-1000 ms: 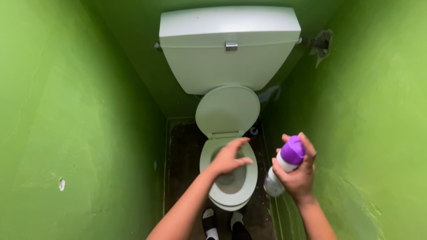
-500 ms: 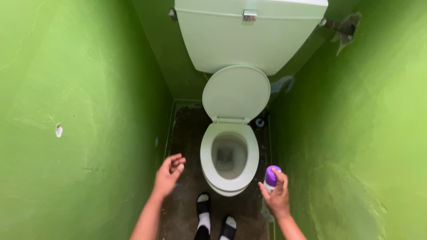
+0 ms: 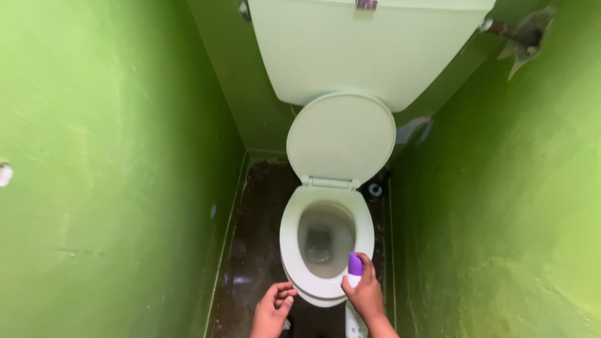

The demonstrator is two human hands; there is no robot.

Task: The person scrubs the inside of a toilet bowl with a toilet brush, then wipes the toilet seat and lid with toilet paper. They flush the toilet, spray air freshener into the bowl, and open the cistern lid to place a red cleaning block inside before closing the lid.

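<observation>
My right hand (image 3: 365, 293) grips a white spray bottle with a purple cap (image 3: 355, 265), held low over the front right rim of the toilet bowl (image 3: 290, 244). My left hand (image 3: 273, 307) hangs empty with fingers loosely curled, just in front of the bowl's left front edge. The pale green toilet has its seat and lid (image 3: 341, 136) raised against the cistern (image 3: 369, 47). Water shows inside the bowl.
Green walls close in tightly on the left (image 3: 106, 169) and right (image 3: 513, 200). A dark, stained floor (image 3: 253, 238) surrounds the toilet base. A pipe fitting and a broken patch of wall (image 3: 523, 34) sit at the upper right. A small round object (image 3: 375, 189) lies beside the toilet.
Both hands have dropped lower and nearer to me. The left hand moved off the bowl to its front left. The bottle came down from chest height to the bowl's front rim.
</observation>
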